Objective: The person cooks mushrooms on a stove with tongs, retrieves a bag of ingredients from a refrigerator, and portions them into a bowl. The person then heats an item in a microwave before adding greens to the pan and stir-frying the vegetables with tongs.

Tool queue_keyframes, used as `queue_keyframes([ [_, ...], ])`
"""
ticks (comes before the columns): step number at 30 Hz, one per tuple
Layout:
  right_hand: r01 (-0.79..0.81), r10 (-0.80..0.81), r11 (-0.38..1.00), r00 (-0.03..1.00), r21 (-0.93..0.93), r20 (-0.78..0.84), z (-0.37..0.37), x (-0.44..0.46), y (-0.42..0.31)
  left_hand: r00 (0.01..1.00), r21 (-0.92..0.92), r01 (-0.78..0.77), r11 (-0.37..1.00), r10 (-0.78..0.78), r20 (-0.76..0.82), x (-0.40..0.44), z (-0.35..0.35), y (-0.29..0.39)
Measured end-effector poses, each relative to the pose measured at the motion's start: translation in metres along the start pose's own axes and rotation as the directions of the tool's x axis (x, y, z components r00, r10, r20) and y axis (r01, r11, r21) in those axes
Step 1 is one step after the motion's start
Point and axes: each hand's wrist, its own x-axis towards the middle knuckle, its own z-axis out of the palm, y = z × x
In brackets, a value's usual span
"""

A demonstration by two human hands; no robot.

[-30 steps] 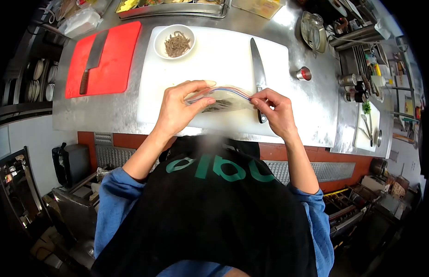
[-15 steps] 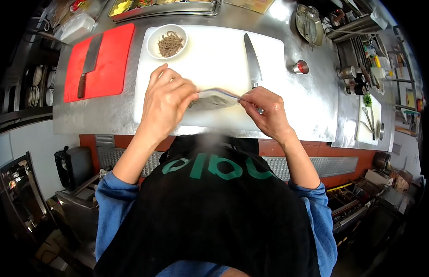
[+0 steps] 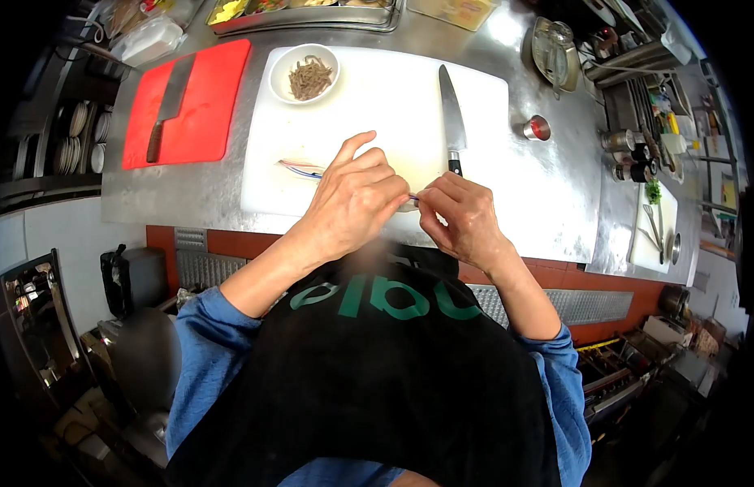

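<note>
A clear zip bag with a red and blue seal strip (image 3: 300, 169) is stretched between my hands over the white cutting board (image 3: 377, 89). My left hand (image 3: 352, 199) pinches the strip near its right end, with the index finger raised; it covers most of the bag. My right hand (image 3: 462, 213) grips the bag's right end between thumb and fingers, close beside the left fingertips. Just beyond my right hand lies a kitchen knife (image 3: 451, 109), its dark handle partly hidden. At the board's upper left stands a white bowl (image 3: 274, 79) of brown strips (image 3: 309, 79).
Left of the white board, a cleaver (image 3: 175, 89) lies on a red cutting board (image 3: 210, 105). A small metal cup (image 3: 537, 128) with red contents stands to the right. Along the back is a metal tray (image 3: 312, 24) of ingredients. Utensils (image 3: 651, 227) rest on a smaller board at far right.
My left hand has slid right along the seal strip, close to my right hand. The bag's left end now shows beyond my left hand. The view has shifted slightly.
</note>
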Motion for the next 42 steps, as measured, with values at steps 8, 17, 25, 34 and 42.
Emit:
queue_keyframes([
  [8,0.037,-0.037,0.999,0.999,-0.010,-0.011,-0.002,0.003,-0.001,0.999,0.018,-0.022,1.000,0.022,0.034,-0.002,0.008,-0.003],
  [17,0.000,0.002,0.998,1.000,-0.057,0.032,-0.004,-0.014,0.007,0.999,0.043,0.033,0.999,-0.033,0.014,-0.005,0.007,-0.008],
  [25,-0.095,0.096,0.993,0.995,-0.077,0.015,-0.001,0.013,-0.011,0.994,-0.030,0.052,0.998,-0.055,-0.092,-0.012,0.009,-0.012],
  [34,-0.107,0.103,0.992,0.993,-0.073,-0.055,0.000,0.005,-0.004,0.997,0.096,0.045,0.994,-0.038,-0.072,-0.021,-0.011,-0.027],
  [42,-0.007,0.015,0.977,0.999,-0.212,0.037,0.002,0.016,-0.014,0.999,0.131,0.038,0.991,-0.039,0.002,-0.018,-0.015,-0.022],
])
